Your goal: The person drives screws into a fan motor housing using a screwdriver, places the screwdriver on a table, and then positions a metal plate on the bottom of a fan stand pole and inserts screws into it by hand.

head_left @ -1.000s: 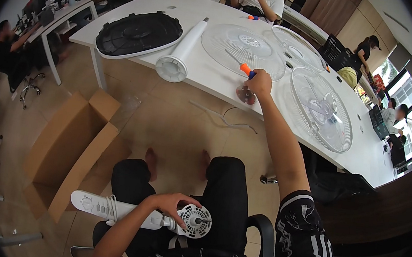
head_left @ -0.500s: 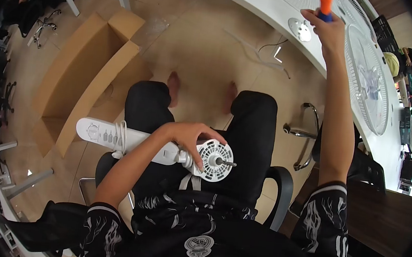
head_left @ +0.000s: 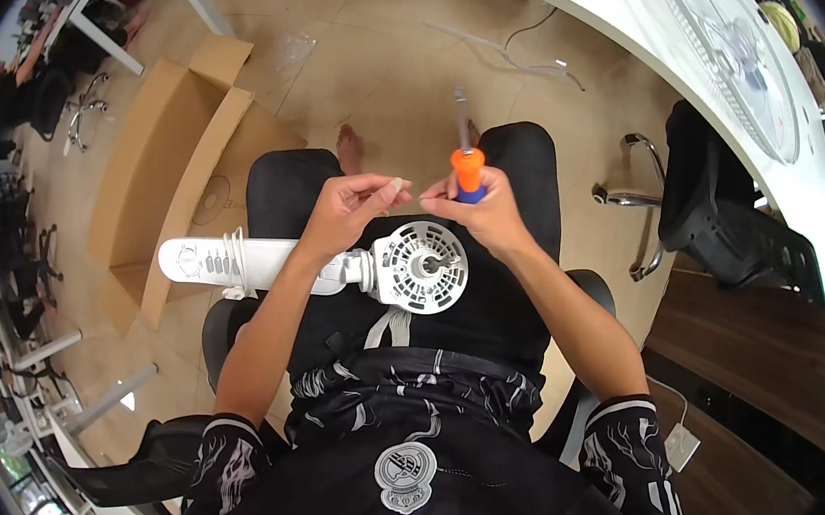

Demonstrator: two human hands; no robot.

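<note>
My right hand (head_left: 485,215) is wrapped round a screwdriver (head_left: 468,171) with an orange and blue handle, its metal shaft pointing away from me. My left hand (head_left: 349,213) is pinched, thumb against fingers; whatever may be between them is too small to make out. The two hands' fingertips are close together but apart. Just below them, a white fan body lies across my lap, its round slotted motor housing (head_left: 437,290) facing up with a metal shaft in the middle. Its control column (head_left: 206,258) extends left under my left forearm, with a white cord (head_left: 238,264) wound round it.
An open cardboard box (head_left: 156,160) stands on the floor at left. A white table (head_left: 647,31) curves along the upper right, carrying a fan grille (head_left: 744,71). A black office chair (head_left: 729,215) is at right. Other people sit at desks far left.
My right hand has come from the table to above my lap, bringing the screwdriver. My left hand has let go of the motor housing and risen beside it, fingers pinched.
</note>
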